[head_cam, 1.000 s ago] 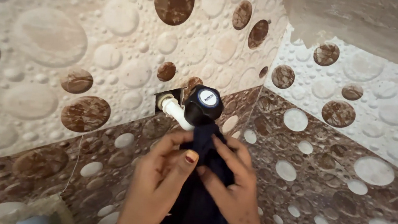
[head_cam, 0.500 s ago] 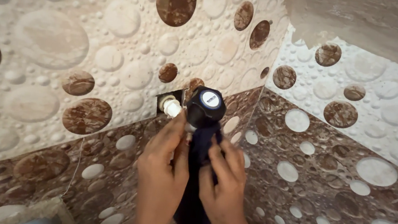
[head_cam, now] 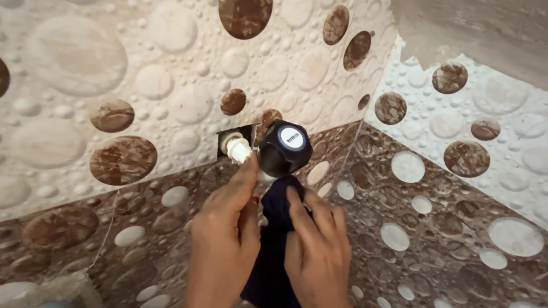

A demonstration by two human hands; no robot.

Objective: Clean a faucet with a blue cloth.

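Observation:
A white plastic tap point(head_cam: 238, 149) with a black round knob point(head_cam: 284, 147) sticks out of a hole in the tiled wall. A dark navy cloth point(head_cam: 275, 259) hangs from the tap's spout below the knob. My left hand point(head_cam: 226, 228) is closed around the cloth just under the tap, fingertips touching the white pipe. On the cloth's right side, my right hand point(head_cam: 316, 253) presses and grips it, with the fingers pointing up toward the knob. The spout itself is hidden by the cloth and hands.
Two tiled walls with beige and brown bubble patterns meet in a corner point(head_cam: 360, 119) right of the tap. A rough grey cement patch point(head_cam: 512, 30) is at the top right. A pale rounded object point(head_cam: 41, 292) shows at the bottom left edge.
Both hands moved up the cloth toward the tap. The left hand turned its back to the camera and closed around the cloth; the cloth's hanging end now shows below the hands.

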